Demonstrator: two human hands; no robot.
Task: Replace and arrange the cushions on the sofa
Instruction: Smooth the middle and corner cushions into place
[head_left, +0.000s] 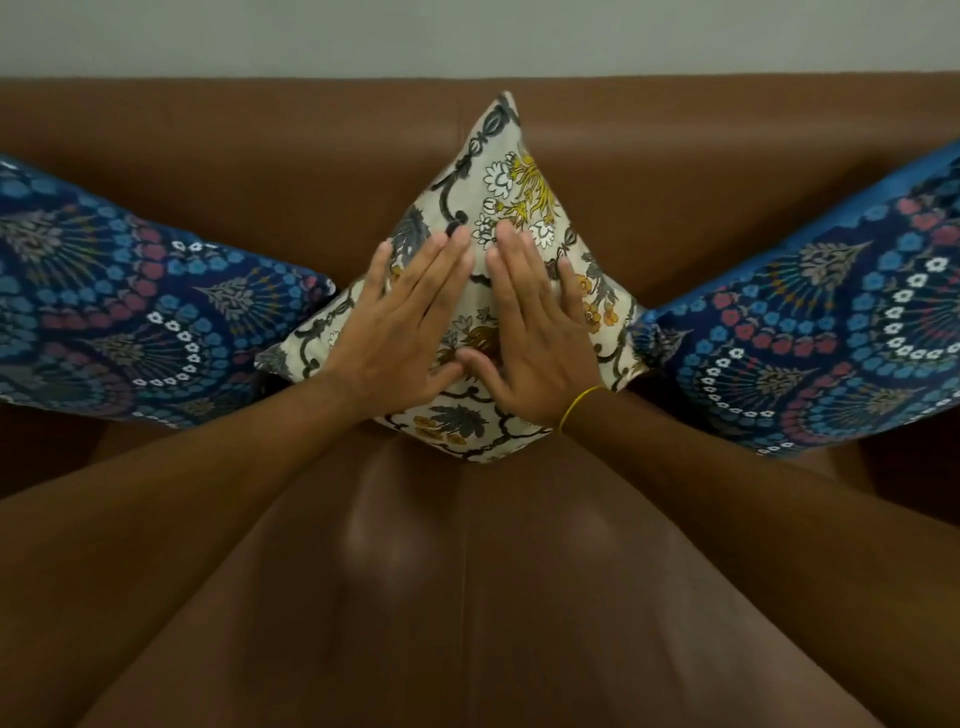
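Sofa (675, 171): brown leather, seam down the middle. Cream cushion (519, 171): floral print, stood on one corner at centre against the backrest. Left hand (400, 332) and right hand (535, 332): both flat on its face, fingers extended, thumbs touching, grasping nothing. Yellow band (579, 405) on right wrist. Blue cushions, left (130, 306) and right (810, 322), flank it, leaning on the backrest.

Bare forearms, no sleeves; thin yellow band (577, 407) circles the right wrist.
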